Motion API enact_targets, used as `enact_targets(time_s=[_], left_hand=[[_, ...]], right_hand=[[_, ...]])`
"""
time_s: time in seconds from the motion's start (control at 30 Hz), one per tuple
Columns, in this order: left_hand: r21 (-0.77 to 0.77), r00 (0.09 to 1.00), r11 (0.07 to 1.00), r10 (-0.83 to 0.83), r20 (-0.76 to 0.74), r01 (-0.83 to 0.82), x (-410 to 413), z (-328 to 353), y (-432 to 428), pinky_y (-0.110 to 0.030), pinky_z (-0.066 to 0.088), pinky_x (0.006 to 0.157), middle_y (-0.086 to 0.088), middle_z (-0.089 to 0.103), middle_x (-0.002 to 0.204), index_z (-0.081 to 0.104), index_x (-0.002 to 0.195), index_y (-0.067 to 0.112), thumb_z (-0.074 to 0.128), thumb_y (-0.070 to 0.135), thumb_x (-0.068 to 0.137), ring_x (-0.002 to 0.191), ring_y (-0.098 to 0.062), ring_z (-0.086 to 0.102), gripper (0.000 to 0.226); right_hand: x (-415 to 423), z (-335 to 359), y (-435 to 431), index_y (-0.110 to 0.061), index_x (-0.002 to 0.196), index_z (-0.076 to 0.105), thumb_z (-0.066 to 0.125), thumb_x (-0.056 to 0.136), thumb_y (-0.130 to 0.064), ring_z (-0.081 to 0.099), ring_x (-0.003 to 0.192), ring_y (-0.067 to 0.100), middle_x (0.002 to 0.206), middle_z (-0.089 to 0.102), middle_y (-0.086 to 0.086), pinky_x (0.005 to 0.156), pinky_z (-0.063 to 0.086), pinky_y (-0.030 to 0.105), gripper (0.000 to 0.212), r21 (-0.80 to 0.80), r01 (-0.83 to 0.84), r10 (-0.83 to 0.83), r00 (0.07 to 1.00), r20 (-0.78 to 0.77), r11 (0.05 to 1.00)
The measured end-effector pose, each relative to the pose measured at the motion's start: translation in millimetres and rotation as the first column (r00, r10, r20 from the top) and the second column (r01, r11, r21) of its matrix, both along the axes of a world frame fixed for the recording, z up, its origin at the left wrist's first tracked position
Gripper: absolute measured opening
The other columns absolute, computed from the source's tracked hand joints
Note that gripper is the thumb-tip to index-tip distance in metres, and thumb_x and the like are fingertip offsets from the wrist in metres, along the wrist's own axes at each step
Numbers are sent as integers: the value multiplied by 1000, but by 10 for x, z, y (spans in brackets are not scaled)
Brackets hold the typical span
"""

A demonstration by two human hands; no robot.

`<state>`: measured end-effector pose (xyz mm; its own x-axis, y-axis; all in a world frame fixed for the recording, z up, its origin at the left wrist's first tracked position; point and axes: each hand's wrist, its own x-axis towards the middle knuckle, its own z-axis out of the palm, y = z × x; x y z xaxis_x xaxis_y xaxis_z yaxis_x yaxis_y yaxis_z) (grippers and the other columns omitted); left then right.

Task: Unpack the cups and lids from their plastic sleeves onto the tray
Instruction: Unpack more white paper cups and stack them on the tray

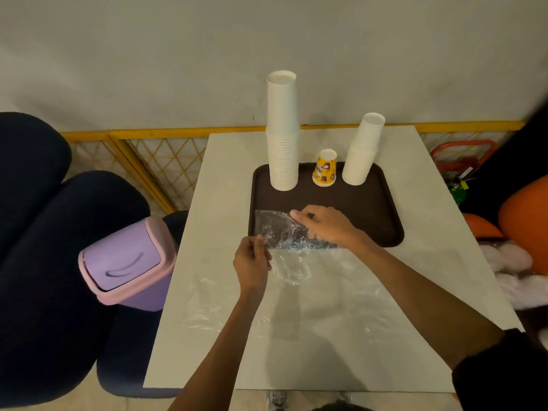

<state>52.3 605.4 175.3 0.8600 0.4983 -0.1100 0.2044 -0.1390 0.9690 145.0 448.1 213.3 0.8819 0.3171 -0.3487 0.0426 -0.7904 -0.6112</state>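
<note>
Clear plastic sleeve [296, 271] lies flat on near bench [207, 203], far end lapping onto brown tray [370, 209]. Left grip [252, 262] pinches its left edge; right grip [323, 225] pinches it over the tray. Far side of the tray: tall white cup stack [282, 134] on the left, yellow cup [325, 169] in the middle, shorter white cup stack [363, 152] on the right, all inverted.

**Pale wall, yellow lattice, dark seats**

Plain off-white wall [148, 54] across the whole upper half, softly and evenly lit. Below it, a yellow lattice railing [154, 161] running left to right behind the white bench [225, 292] at centre. At left, bulky dark upholstered chairs [44, 232], with a purple bin [127, 262] under a pink swing lid just beside the bench edge. At right, a red metal frame [462, 152], rounded orange seats [525, 221] and something white and fluffy [510, 262]. Pale floor [124, 406] at lower left.
</note>
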Motion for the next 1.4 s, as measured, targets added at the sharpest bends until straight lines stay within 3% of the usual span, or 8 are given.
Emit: enact_targets(time_s=[0.17, 0.33, 0.7, 0.9, 1.03, 1.17, 1.3, 1.4], left_hand=[[-40, 999, 999, 29, -28, -30, -66, -145, 91, -19, 34, 39, -5, 52, 52, 55, 85, 6, 44, 19, 101, 33, -5, 40, 23], [-4, 998, 1000, -18, -67, 18, -145, -307, 144, -28, 36, 47, -6, 52, 55, 55, 87, 7, 40, 13, 100, 35, -6, 44, 20], [352, 953, 930, 8, -303, 104, -474, -655, 180, -35, 43, 63, -6, 58, 81, 52, 106, 3, 35, 24, 103, 74, -31, 56, 27], [443, 923, 891, 87, -376, 96, -495, -888, 181, -36, 41, 62, -16, 63, 83, 46, 106, 4, 33, 24, 103, 73, -34, 56, 24], [513, 907, 855, 150, -394, 82, -461, -1076, 258, -36, 41, 65, -19, 66, 89, 46, 108, 4, 34, 26, 103, 80, -38, 61, 26], [583, 915, 807, 159, -371, 96, -465, -1191, 334, -35, 40, 64, -17, 64, 103, 47, 112, 6, 41, 28, 101, 86, -38, 61, 26], [732, 963, 679, 153, -223, 62, -491, -1234, 324, -44, 44, 73, -19, 54, 116, 54, 120, 4, 55, 24, 94, 101, -38, 53, 34], [693, 999, 721, 22, -45, 15, -417, -1205, 219, -38, 42, 83, -14, 53, 118, 56, 118, 7, 42, 32, 95, 104, -27, 50, 37]], right_hand=[[-307, -437, -518, -12, 71, 50, 25, 95, -60, 56, 72, 19, 74, 60, 7, 74, 38, 31, 59, -330, 134, -100, 988, 117, 935], [-585, -691, -704, -14, 60, 40, 40, 95, -52, 44, 54, 15, 53, 41, 0, 61, 35, 27, 51, -210, 285, -231, 941, 248, 935], [-489, -601, -819, -13, 77, 49, 32, 96, -55, 37, 52, 11, 58, 43, 0, 48, 21, 24, 49, -590, 8, 266, 888, 376, 807], [-578, -1001, -568, -11, 109, 66, 48, 93, -49, 58, 104, 33, 108, 64, 16, 94, 42, 44, 45, -570, 118, 235, 829, 508, 813], [-874, -1291, -137, -15, 107, 70, 34, 95, -46, 61, 110, 33, 116, 65, 16, 96, 43, 53, 50, -391, 83, 199, 754, 626, 916], [-1166, -1561, 193, -19, 120, 65, 8, 101, -45, 54, 122, 32, 132, 57, 15, 103, 36, 53, 65, -348, 17, 189, 814, 550, 937], [-1249, -1711, 269, -17, 131, 56, 6, 102, -45, 46, 130, 33, 141, 48, 16, 112, 21, 48, 64, -314, 53, 122, 850, 512, 948], [-1220, -1741, 319, -17, 134, 53, 6, 102, -44, 44, 132, 33, 143, 46, 16, 113, 23, 48, 63, -292, 63, 101, 852, 514, 954]])
